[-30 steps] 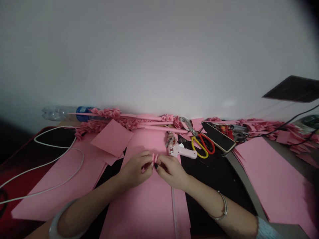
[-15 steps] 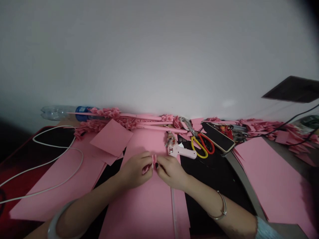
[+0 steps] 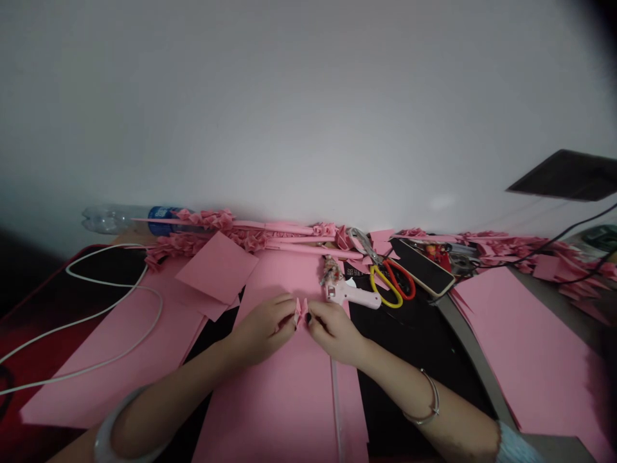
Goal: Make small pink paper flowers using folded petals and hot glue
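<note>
Between my two hands is a small folded piece of pink paper [image 3: 301, 312], its points spread to both sides. My left hand [image 3: 265, 325] pinches its left side with closed fingers. On the other side, the thumb and fingertips of my right hand [image 3: 336, 329] grip the paper. Both hands are over a long pink paper sheet [image 3: 274, 399]. A pale glue stick [image 3: 336, 405] lies lengthwise on that sheet. Just beyond my right hand rests a white glue gun [image 3: 354, 294]. Parts of the folded paper are hidden by my fingers.
Scissors [image 3: 393, 283] with red and yellow handles lie right of the glue gun, near a phone [image 3: 427, 267]. Folded pink paper flowers [image 3: 207, 218] and a plastic bottle [image 3: 116, 218] line the wall. A white cable [image 3: 110, 283] loops at left; pink sheets [image 3: 535, 360] are stacked at right.
My hands have moved slightly apart, and more of the folded paper shows between them, its points spread wider. Both hands still hold it.
</note>
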Demonstrator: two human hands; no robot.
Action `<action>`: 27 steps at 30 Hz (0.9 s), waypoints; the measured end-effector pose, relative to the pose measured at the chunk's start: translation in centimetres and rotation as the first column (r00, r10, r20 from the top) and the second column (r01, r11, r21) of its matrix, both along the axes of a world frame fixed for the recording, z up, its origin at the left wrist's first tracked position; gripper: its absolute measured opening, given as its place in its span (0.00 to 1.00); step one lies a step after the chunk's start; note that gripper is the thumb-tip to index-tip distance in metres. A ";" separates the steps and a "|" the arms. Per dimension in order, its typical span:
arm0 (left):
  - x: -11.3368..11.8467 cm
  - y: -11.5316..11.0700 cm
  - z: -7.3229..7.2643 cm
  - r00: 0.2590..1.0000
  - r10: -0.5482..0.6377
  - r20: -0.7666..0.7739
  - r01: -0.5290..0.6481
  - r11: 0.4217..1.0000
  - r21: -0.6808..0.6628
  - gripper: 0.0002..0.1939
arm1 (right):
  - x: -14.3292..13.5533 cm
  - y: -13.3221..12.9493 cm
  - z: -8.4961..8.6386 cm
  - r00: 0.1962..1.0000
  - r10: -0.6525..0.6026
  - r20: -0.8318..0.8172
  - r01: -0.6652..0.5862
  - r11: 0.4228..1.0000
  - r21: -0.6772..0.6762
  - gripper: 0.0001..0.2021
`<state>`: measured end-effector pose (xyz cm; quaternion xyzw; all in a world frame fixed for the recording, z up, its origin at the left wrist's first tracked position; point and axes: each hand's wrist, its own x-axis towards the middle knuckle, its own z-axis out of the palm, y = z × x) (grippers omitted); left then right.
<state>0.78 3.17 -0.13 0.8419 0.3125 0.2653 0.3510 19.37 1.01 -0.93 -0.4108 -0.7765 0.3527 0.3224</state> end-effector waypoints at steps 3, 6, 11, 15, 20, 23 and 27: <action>0.2 0.0 0.9 0.993 -0.055 0.102 0.069 0.988 -0.137 0.12 | 0.1 0.0 0.3 0.997 0.026 -0.073 -0.030 0.998 -0.057 0.07; 0.3 -0.3 1.6 0.984 -0.077 0.158 0.123 0.944 -0.307 0.15 | 0.2 0.0 0.7 0.992 0.038 -0.124 -0.054 0.990 -0.127 0.08; 0.1 -0.8 1.3 0.976 -0.068 0.206 0.172 0.821 -0.545 0.17 | 0.3 -0.2 0.9 0.979 0.030 -0.200 -0.069 0.979 -0.190 0.06; 0.0 -1.1 0.5 0.971 -0.027 0.236 0.181 0.726 -0.663 0.17 | 0.1 -0.4 0.9 0.967 0.010 -0.255 -0.067 0.974 -0.214 0.06; 0.4 -1.4 0.0 0.979 0.011 0.206 0.121 0.777 -0.617 0.17 | -0.6 -1.2 0.7 0.961 -0.066 -0.269 0.023 0.987 -0.162 0.08; 0.6 -1.6 -0.1 0.980 0.011 0.198 0.104 0.820 -0.563 0.14 | -1.0 -1.7 0.6 0.974 -0.106 -0.202 0.086 0.991 -0.105 0.10; 0.8 -1.9 -0.2 0.979 0.007 0.202 0.104 0.842 -0.530 0.12 | -1.2 -1.9 0.8 0.981 -0.127 -0.149 0.107 0.985 -0.138 0.12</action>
